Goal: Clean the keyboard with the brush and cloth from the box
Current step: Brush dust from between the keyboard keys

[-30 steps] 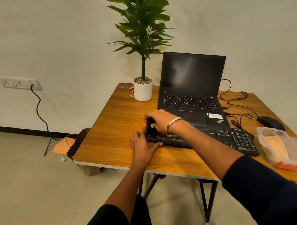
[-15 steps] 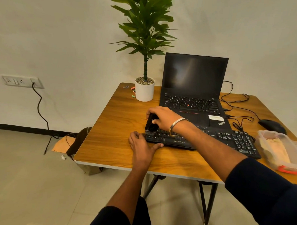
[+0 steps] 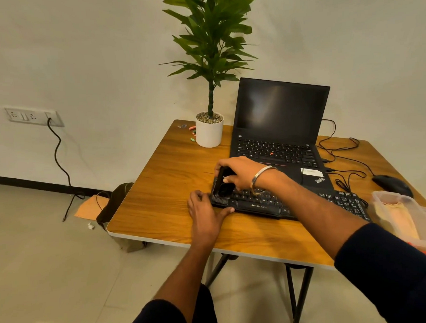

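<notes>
A black keyboard (image 3: pixel 265 204) lies across the front of the wooden table (image 3: pixel 164 188), in front of an open laptop. My right hand (image 3: pixel 241 172) grips a black brush (image 3: pixel 220 189) whose bristles rest on the keyboard's left end. My left hand (image 3: pixel 205 213) lies flat on the table at the keyboard's left front corner, thumb against its edge. A clear plastic box (image 3: pixel 410 221) at the right holds a pale cloth (image 3: pixel 394 212).
The black laptop (image 3: pixel 278 124) stands open behind the keyboard. A potted plant (image 3: pixel 209 129) sits at the back left with small coloured bits beside it. A mouse (image 3: pixel 391 184) and tangled cables lie at the right. A bag sits on the floor by the table's left side.
My right hand has drawn the brush slightly nearer along the keyboard's left end. My left hand stays at the corner.
</notes>
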